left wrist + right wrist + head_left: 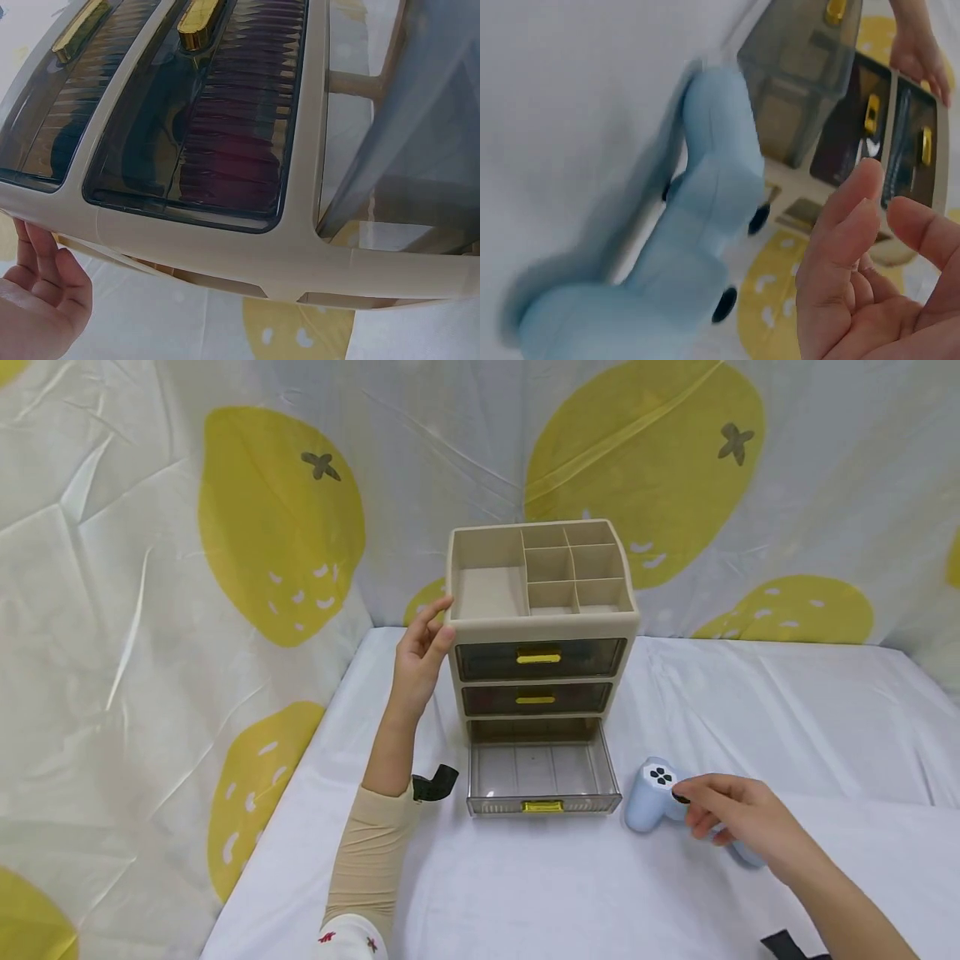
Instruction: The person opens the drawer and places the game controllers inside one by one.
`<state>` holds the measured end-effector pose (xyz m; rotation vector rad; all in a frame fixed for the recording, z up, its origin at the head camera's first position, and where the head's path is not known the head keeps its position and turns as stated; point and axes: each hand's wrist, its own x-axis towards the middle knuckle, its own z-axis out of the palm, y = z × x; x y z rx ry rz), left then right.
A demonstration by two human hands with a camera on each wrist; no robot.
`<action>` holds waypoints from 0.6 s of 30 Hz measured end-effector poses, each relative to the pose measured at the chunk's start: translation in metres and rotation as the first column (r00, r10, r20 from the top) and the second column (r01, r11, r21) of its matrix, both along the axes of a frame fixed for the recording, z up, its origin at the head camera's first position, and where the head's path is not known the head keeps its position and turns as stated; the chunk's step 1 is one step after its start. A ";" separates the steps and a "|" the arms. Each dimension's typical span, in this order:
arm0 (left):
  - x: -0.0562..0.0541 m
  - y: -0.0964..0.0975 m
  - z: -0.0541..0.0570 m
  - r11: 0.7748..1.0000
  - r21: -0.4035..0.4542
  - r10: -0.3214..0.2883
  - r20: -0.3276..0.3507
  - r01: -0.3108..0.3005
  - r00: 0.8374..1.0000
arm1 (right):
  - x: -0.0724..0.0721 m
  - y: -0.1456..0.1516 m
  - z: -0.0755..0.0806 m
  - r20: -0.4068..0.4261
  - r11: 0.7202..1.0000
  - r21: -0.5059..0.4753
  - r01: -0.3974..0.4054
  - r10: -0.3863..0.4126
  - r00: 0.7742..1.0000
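A beige desktop organizer (545, 627) stands on the white cloth, with an open-topped tray of compartments above three drawers. Its clear bottom drawer (498, 806) is pulled out and looks empty; the two dark upper drawers (487, 660) are closed. My left hand (422, 664) touches the organizer's left side near the top, thumb and fingers at the rim. To the right of the drawer lies a light blue game controller (643, 802). Just over it hovers my right hand (750, 822), fingers loosely bent. In the right wrist view, this hand holds nothing and looks apart from the controller (705, 202).
A lemon-print cloth (420, 460) hangs behind and to the left of the white-covered table (525, 885). A black strap piece (435, 783) shows by the left wrist, another strap (783, 946) by the right forearm. Dark contents show through the upper drawers.
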<state>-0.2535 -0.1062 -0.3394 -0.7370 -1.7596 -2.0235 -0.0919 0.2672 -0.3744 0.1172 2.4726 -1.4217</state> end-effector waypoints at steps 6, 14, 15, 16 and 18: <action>0.001 0.001 0.001 1.000 0.000 0.009 0.012 -0.009 1.000 | -0.001 0.047 -0.003 -0.054 0.996 0.036 0.079 -0.077 0.996; 0.000 0.001 0.000 1.000 -0.013 0.013 0.005 -0.013 1.000 | -0.001 0.096 -0.018 -0.020 0.992 -0.027 0.120 -0.121 0.992; 0.000 0.001 0.000 1.000 -0.017 0.018 0.007 -0.018 1.000 | -0.002 0.100 -0.019 -0.007 0.991 -0.026 0.128 -0.128 0.992; 0.000 0.001 0.000 1.000 -0.018 0.021 0.008 -0.021 1.000 | -0.003 0.104 -0.020 0.009 0.991 -0.020 0.136 -0.136 0.991; 0.000 0.001 0.000 1.000 -0.017 0.022 0.009 -0.022 1.000 | -0.005 0.110 -0.023 0.043 0.989 -0.006 0.151 -0.150 0.988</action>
